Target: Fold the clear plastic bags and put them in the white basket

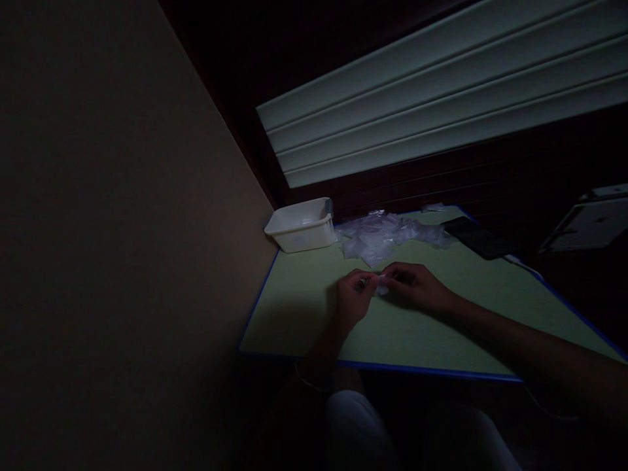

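Over the middle of a pale green table (294, 307), both hands meet at a small clear plastic bag (381, 288). My left hand (354, 296) pinches its left side between thumb and finger. From the right, my right hand (411, 284) pinches the other side, its fingertips close to those of the left. What the small bag contains is too dim to tell. Just beyond the hands lies a loose pile of clear plastic bags (375, 237).
A white plastic basket (301, 237) stands at the table's back left, beside the wall (147, 196). A dark phone or tablet (478, 237) with a white cable (524, 265) lies at the back right. Blue edging borders the table.
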Action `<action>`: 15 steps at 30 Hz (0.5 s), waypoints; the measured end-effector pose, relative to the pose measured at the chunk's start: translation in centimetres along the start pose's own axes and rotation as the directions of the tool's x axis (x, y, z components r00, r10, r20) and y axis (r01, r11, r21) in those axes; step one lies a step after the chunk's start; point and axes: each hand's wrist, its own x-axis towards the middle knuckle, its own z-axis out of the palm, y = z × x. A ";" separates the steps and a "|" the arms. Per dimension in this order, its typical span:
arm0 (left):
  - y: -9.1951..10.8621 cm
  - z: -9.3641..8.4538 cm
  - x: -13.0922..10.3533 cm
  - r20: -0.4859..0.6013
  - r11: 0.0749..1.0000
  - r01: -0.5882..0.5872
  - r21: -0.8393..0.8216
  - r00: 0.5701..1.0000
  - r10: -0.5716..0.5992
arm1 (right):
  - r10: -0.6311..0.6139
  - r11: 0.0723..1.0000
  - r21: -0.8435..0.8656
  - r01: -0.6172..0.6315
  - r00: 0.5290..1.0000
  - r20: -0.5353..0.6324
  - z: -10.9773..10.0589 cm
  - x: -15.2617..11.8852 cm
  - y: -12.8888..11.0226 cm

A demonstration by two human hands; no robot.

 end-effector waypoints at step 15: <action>-1.2 0.5 -0.1 -0.016 0.988 0.137 -0.076 0.990 -0.138 | -0.086 0.984 -0.163 0.073 0.994 -0.072 0.0 -0.2 -0.4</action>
